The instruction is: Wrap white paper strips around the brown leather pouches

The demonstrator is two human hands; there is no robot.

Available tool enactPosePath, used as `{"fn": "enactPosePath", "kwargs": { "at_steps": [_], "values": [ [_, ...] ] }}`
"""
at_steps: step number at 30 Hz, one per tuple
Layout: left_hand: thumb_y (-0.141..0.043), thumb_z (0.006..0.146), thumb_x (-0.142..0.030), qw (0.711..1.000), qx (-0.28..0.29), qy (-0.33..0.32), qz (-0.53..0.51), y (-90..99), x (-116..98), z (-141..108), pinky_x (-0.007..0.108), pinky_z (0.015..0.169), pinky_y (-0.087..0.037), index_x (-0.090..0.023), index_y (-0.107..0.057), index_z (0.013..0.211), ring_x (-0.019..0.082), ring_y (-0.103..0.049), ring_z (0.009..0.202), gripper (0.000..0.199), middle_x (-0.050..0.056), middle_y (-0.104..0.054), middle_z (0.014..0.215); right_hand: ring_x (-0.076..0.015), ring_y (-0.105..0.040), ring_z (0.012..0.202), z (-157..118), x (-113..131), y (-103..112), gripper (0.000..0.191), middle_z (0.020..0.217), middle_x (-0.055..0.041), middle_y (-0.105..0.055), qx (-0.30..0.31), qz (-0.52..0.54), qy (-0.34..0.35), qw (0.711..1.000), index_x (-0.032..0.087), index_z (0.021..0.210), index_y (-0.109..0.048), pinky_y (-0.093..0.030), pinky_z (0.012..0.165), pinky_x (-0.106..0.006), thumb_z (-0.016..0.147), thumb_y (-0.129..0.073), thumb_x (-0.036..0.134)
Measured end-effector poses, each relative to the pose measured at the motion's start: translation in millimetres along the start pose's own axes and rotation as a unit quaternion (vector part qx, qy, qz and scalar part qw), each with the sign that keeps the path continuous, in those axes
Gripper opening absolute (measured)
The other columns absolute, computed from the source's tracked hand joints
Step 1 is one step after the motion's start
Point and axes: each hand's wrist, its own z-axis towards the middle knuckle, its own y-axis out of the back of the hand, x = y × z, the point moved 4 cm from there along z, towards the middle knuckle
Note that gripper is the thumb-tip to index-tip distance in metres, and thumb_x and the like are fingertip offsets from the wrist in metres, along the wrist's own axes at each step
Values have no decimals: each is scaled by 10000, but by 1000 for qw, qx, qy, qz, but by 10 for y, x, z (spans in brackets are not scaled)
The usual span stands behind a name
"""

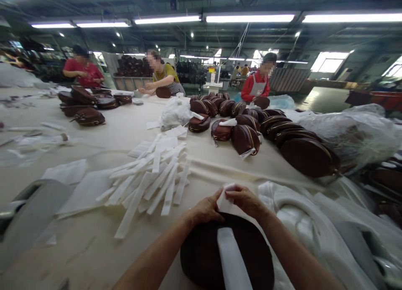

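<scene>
White flat strip (225, 204) is pinched by right hand (247, 200), rounded dark-brown leather-like bag (201, 254) is touched by left hand (205, 209), left grip cannot be told, narrow white strips (156, 180) are piled left of both hands

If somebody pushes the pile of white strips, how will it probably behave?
The pile of white strips would probably spread apart, because the strips overlap at different angles. It is likely light: the strips look thin. Rolling seems unlikely, since they are flat.
</scene>
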Motion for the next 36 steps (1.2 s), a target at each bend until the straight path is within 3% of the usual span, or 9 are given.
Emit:
{"fn": "enactPosePath", "kwargs": {
  "at_steps": [5,9,13,16,22,26,29,36],
  "values": [
    [-775,548,-237,999,10,34,12,-21,140,112,214,566,-376,-105,-601,1068,114,-487,618,564,-49,-533,675,-151,-599,727,-193,81,-21,284,720,-9,-694,-40,16,52,998,191,695,-731,-455,772,-299,518,-826,392],
    [-773,595,-222,998,43,35,30,-41,166,225,226,629,-412,-107,-619,913,129,-531,682,372,-33,-570,702,-183,-632,756,-524,-36,-162,225,767,-18,-719,-33,-70,62,995,200,747,-749,-486,750,-306,653,-745,404],
    [-706,762,-239,995,69,34,61,-32,129,282,262,659,-469,-121,-594,872,123,-557,693,197,-11,-589,772,-212,-648,768,-780,-163,-254,237,827,-35,-735,-59,-221,105,968,206,814,-759,-503,750,-326,765,-638,405],
    [-631,856,-309,992,80,40,87,-23,95,295,286,667,-500,-120,-587,871,127,-570,704,195,-2,-585,801,-236,-660,827,-864,-179,-267,254,888,-55,-737,-73,-281,125,949,220,871,-757,-503,806,-357,805,-596,406],
    [-605,880,-333,987,87,57,119,-13,72,313,296,682,-523,-115,-593,912,142,-592,758,221,16,-598,868,-242,-659,860,-943,-184,-273,305,916,-61,-731,-86,-329,133,931,221,896,-742,-503,814,-352,820,-564,457],
    [-599,884,-336,986,80,70,131,-7,89,328,298,684,-529,-115,-593,933,143,-597,763,227,20,-603,883,-243,-639,817,-1025,-232,-343,340,821,-94,-702,-105,-408,169,891,179,781,-707,-508,764,-343,851,-524,457],
    [-598,885,-334,985,71,75,138,-3,103,320,302,689,-531,-116,-591,945,144,-598,770,226,23,-603,891,-235,-627,814,-1086,-246,-413,336,832,-109,-677,-111,-431,216,869,176,802,-681,-512,737,-333,895,-455,407],
    [-605,883,-310,986,72,54,143,-8,57,249,295,685,-533,-116,-593,951,138,-603,758,206,20,-611,881,-216,-601,861,-1131,-334,-493,204,873,-89,-640,-111,-433,246,860,200,870,-662,-522,768,-314,896,-474,272]
  ]
}}
